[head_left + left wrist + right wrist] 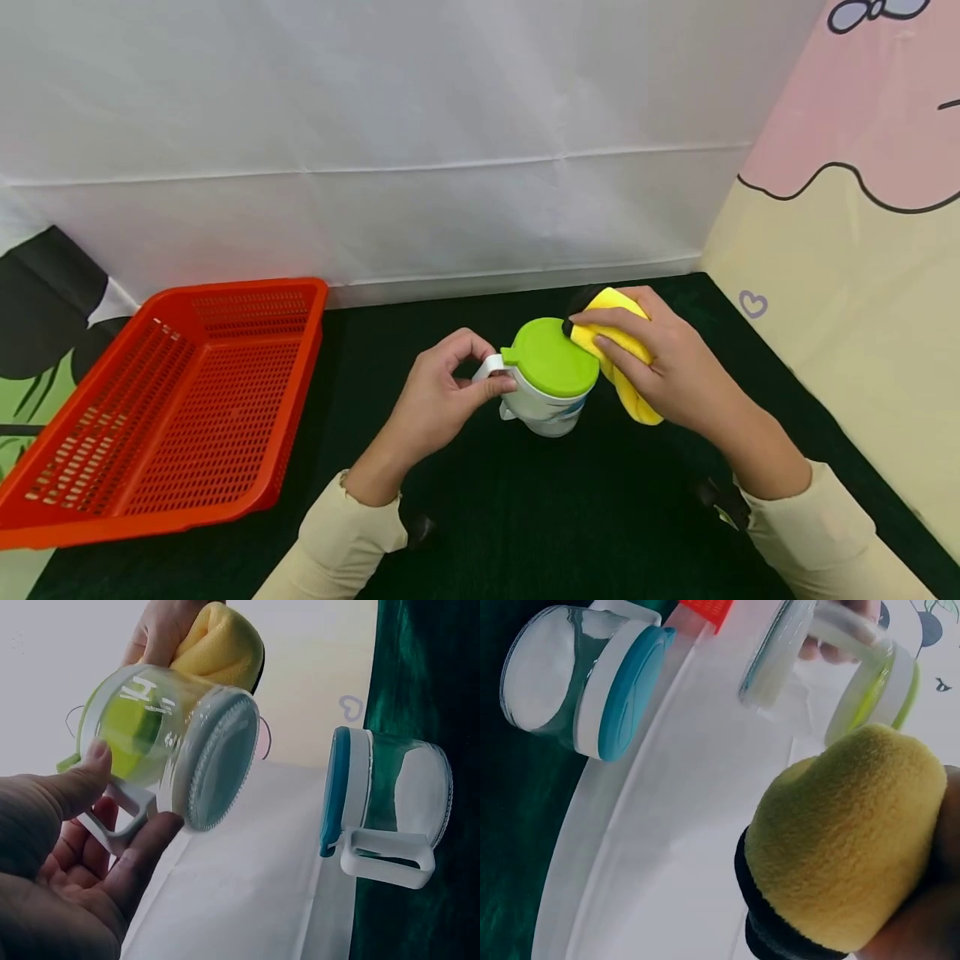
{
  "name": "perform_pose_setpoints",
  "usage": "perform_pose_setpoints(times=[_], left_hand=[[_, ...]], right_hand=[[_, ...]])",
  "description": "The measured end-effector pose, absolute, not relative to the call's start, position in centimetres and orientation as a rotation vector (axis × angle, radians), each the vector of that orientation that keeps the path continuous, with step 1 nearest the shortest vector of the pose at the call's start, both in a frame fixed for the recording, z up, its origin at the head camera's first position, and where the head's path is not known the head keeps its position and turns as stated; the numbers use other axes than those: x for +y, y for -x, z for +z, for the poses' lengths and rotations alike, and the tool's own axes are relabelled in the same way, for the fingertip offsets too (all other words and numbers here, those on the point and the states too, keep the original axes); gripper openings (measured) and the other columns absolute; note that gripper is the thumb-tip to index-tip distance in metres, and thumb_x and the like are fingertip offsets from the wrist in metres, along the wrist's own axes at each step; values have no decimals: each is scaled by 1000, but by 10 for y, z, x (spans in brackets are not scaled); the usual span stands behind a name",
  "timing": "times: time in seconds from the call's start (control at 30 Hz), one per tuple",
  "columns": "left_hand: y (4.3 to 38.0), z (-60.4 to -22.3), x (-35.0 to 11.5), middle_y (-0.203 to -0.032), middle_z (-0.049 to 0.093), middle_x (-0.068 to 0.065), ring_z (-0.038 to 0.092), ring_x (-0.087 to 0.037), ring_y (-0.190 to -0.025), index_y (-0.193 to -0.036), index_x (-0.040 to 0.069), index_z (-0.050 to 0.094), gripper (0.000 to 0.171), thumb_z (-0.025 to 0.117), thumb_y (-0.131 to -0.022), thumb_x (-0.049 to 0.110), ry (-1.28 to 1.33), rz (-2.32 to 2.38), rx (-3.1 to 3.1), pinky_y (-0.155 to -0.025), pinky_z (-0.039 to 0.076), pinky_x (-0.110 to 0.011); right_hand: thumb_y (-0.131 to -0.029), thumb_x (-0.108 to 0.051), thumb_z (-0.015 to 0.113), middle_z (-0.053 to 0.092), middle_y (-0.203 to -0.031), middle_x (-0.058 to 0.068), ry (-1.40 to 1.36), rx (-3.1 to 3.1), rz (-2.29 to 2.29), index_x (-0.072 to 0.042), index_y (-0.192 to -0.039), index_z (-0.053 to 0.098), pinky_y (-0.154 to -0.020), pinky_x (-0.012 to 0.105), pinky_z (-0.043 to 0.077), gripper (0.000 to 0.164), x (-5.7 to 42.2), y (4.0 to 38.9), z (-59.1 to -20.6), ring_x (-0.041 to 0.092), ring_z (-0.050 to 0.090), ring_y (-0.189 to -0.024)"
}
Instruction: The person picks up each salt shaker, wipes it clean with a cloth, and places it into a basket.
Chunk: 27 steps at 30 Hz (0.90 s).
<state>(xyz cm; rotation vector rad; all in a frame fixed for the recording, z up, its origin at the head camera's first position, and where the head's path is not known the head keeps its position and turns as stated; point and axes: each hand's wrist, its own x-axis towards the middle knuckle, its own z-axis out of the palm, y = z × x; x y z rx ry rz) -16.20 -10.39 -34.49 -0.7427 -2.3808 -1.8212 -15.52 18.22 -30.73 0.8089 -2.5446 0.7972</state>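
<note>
The left hand (450, 387), fingers and thumb curled round a white handle (491, 365), holds our green-lidded jar (180, 746) raised above the dark green tabletop (525, 517). Our right hand (671, 362) pinches a yellow cloth (637, 398) at the lid's (557, 357) edge. A blue-lidded jar (339, 791) stands below, limiting downward movement. White sheeting (375, 225) bounds the far edge, a printed sheet (825, 292) the right; toward us there is room. We count two jars, one cloth and one red basket (288, 417), well left.
</note>
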Motion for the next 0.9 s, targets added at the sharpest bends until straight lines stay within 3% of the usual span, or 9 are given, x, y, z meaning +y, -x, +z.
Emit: perform_pose_setpoints(times=[0.13,0.37,0.7,0.9], left_hand=[[162,-346,-104,-104,62,-2,61,-22,-95,-99,10,65,21,83,-88,8,729,-1806,-2394,-79,61,-32],[165,-346,-104,-103,62,1,58,-19,-90,-97,13,65,18,82,-90,15,598,-1669,-2459,-68,53,-29],[164,-342,-103,-106,61,-2,61,-22,-97,-99,10,65,19,81,-90,8,785,-1822,-2386,-79,61,-34],[162,-343,-101,-106,62,-2,61,-21,-96,-99,11,64,17,80,-91,10,693,-1792,-2398,-79,60,-33]], right_hand=[[-99,-14,72,52,-131,8,-835,-2540,781,-30,-131,68,-75,40,56,36,178,153,-310,22,54,-101],[-88,-10,83,53,-136,9,-1024,-2485,615,-36,-131,67,-87,48,59,52,167,130,-308,25,54,-111],[-97,-15,74,52,-131,11,-796,-2516,672,-28,-130,69,-78,46,56,36,180,155,-303,26,54,-103],[-93,-12,78,52,-135,12,-914,-2505,622,-29,-130,68,-85,49,58,42,172,139,-300,27,54,-108]])
